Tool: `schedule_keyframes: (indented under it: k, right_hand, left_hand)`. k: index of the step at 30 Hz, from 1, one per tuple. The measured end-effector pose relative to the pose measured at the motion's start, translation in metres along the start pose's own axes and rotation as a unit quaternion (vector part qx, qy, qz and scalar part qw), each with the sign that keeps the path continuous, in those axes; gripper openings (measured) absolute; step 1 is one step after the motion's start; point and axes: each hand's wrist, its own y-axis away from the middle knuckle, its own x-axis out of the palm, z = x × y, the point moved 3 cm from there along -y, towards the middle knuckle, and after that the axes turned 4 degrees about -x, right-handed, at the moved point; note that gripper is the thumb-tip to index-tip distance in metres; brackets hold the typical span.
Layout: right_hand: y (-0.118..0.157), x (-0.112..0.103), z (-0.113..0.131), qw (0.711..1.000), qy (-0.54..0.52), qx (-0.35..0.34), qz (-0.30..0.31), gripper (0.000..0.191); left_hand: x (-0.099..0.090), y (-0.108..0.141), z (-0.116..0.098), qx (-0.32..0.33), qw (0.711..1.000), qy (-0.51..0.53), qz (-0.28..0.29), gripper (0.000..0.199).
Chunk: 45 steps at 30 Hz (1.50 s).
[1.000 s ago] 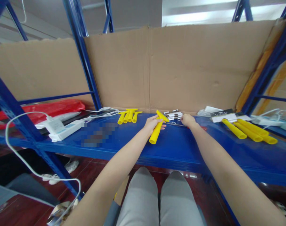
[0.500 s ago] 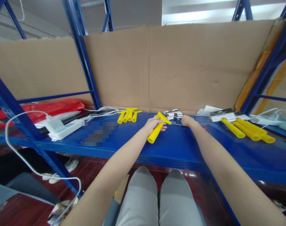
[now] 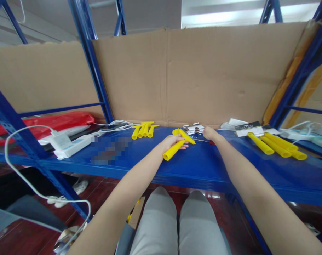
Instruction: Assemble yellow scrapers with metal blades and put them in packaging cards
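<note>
My left hand [image 3: 172, 142] is closed round a yellow T-shaped plastic tool [image 3: 174, 149]. The open round end of its handle points toward me, and its crossbar tilts down to the right, beyond my fingers. My right hand [image 3: 210, 133] is at the right side of a small stack of white and black cards [image 3: 194, 129], with its fingers bent and mostly hidden behind the hand. A small red bit shows just below it; what the fingers hold cannot be made out.
Several yellow T-shaped pieces [image 3: 145, 130] lie at the back left of the blue shelf [image 3: 139, 156]. On the right are several yellow handles [image 3: 280, 143] with black-and-white header cards [image 3: 248, 129]. A white power strip [image 3: 75, 145], cables and a red bag [image 3: 57, 122] occupy the left. Cardboard [image 3: 203, 74] stands behind.
The yellow tool in my left hand has tilted, its crossbar dipping to the right and its open end shifting slightly left. My right hand stays by the card stack.
</note>
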Motion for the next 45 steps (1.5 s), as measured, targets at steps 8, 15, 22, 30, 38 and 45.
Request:
schedule_keyframes:
  k: [8,15,22,30,38,45]
  right_hand:
    - [0.02,-0.017,0.031,0.911,-0.39,-0.121,-0.057,0.006]
    - [0.03,-0.01,0.049,0.836,-0.521,-0.172,0.017,0.014]
    - [0.032,-0.008,0.051,0.828,-0.532,-0.176,0.028,0.021]
    - [0.033,-0.013,0.06,0.854,-0.483,-0.194,-0.007,0.015]
    - [0.03,-0.008,0.062,0.856,-0.478,-0.196,-0.019,0.02]
    - [0.026,-0.004,0.058,0.856,-0.488,-0.165,-0.038,0.024]
  left_hand:
    - [-0.003,-0.003,0.002,-0.021,0.998,-0.009,0.053,0.05]
    - [-0.004,-0.007,0.004,0.001,0.997,-0.017,0.082,0.048]
    - [-0.005,-0.008,0.003,-0.004,0.996,-0.034,0.082,0.043]
    - [-0.003,-0.005,0.001,-0.003,0.998,-0.008,0.067,0.041]
    - [-0.001,-0.001,-0.001,-0.011,0.998,0.009,0.061,0.04]
    - [-0.006,-0.006,-0.001,0.0,0.997,0.014,0.071,0.042]
